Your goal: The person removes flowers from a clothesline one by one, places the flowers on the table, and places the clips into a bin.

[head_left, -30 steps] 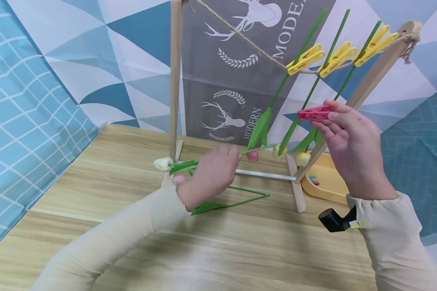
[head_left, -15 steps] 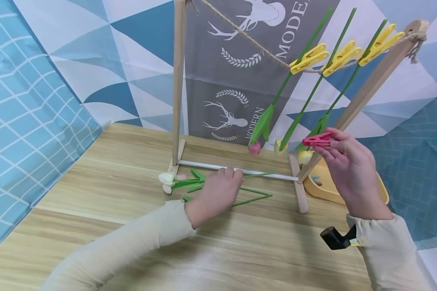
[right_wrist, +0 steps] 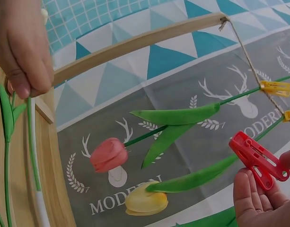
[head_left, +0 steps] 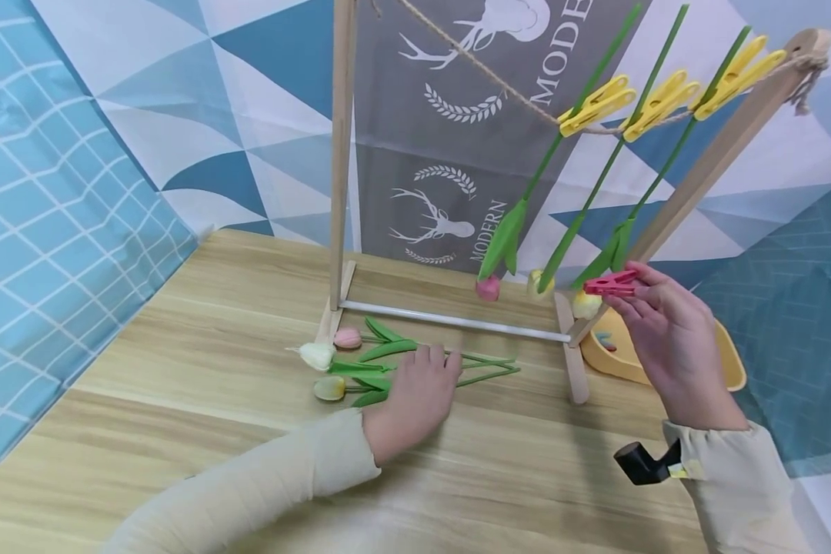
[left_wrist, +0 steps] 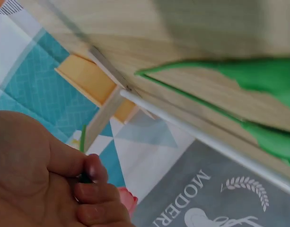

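In the head view my left hand [head_left: 418, 396] is low over the table, at the stem of an artificial white tulip [head_left: 316, 355]. The left wrist view shows its fingers curled round a green stem [left_wrist: 83, 137]. A pink tulip [head_left: 348, 338] and a yellow tulip [head_left: 329, 388] lie on either side of the white one, their stems partly behind the hand. Raised at the right, my right hand [head_left: 675, 338] pinches a red clothespin [head_left: 611, 285] between thumb and fingers. Its jaw end points left, close to a hanging yellow tulip [head_left: 585, 305].
A wooden frame [head_left: 342, 154] with a white crossbar [head_left: 450, 318] carries a rope [head_left: 485, 65]. Three tulips hang head down from it by yellow clothespins [head_left: 661, 104]. An orange-yellow tray [head_left: 730, 362], with small colored pieces inside, stands beyond the right post.
My left hand has come down toward the table with the white tulip, which now lies lower, between the other two. The right hand has dropped with the red clothespin still pinched.
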`<state>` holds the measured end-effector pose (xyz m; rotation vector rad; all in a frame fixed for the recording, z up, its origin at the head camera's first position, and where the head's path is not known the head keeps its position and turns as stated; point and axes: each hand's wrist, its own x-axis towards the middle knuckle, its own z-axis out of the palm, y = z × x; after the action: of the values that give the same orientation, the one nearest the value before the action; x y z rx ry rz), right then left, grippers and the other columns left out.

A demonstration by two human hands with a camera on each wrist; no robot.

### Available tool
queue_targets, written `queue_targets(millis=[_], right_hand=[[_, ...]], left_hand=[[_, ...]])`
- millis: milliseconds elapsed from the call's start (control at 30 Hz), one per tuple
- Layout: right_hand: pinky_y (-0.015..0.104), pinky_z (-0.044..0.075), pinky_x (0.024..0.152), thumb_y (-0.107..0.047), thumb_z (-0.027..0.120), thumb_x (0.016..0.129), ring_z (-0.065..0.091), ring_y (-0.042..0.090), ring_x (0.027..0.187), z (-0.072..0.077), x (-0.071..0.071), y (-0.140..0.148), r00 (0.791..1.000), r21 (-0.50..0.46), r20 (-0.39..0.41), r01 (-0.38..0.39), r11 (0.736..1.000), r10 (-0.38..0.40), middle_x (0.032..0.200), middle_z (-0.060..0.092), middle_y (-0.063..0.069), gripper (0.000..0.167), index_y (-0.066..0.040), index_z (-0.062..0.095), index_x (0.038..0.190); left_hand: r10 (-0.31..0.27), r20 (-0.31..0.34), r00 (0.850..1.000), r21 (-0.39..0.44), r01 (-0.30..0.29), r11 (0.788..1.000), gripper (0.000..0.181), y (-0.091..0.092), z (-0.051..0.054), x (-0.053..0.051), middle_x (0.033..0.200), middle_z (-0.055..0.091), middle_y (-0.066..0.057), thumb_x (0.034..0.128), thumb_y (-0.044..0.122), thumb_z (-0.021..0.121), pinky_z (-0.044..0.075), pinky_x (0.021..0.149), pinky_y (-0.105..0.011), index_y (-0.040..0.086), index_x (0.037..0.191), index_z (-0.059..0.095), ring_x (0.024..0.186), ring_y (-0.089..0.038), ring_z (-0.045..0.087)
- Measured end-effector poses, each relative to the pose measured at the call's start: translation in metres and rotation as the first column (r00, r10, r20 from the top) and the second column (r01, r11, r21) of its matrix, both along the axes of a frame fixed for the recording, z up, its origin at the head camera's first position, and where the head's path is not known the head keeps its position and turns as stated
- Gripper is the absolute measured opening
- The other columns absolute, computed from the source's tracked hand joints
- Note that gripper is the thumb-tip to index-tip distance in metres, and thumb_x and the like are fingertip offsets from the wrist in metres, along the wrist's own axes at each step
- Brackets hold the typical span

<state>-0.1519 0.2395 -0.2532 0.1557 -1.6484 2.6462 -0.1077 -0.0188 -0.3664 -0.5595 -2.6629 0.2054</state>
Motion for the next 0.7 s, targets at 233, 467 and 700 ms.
queue_targets(millis=[233,467,700], right_hand=[[0.025,0.051,0.087,0.002,0.043,0.094,0.064,0.021,0.101,-0.005,0.000,0.004,0.999,-0.074,0.031,-0.011,0.997,0.013,0.122,0.054,0.009,0.030,0.000,0.056,0.120],[0.027,0.052,0.086,0.003,0.041,0.094,0.067,0.024,0.098,-0.008,-0.001,0.007,0.998,-0.150,0.053,-0.033,0.988,0.041,0.115,0.061,0.012,0.030,0.000,0.058,0.118],[0.026,0.051,0.087,0.004,0.041,0.094,0.066,0.023,0.100,-0.012,-0.002,0.008,0.997,-0.143,0.056,-0.043,0.989,0.051,0.118,0.059,0.011,0.030,0.001,0.057,0.119]], left_hand=[[0.063,0.032,0.997,-0.021,-0.062,0.998,0.014,0.006,-0.007,0.015,0.071,0.041,-0.001,0.0875,0.019,0.054,0.032,0.056,-0.025,0.013,0.079,0.044,0.063,-0.014,0.040],[0.126,0.119,0.985,-0.011,-0.126,0.992,0.017,0.011,-0.011,0.026,0.071,0.037,0.000,0.0882,0.021,0.055,0.028,0.059,-0.025,0.014,0.078,0.044,0.063,-0.014,0.036],[0.155,0.170,0.973,0.039,-0.164,0.986,0.019,0.018,-0.021,0.036,0.071,0.038,0.000,0.0867,0.021,0.058,0.026,0.055,-0.025,0.014,0.077,0.044,0.062,-0.013,0.036]])
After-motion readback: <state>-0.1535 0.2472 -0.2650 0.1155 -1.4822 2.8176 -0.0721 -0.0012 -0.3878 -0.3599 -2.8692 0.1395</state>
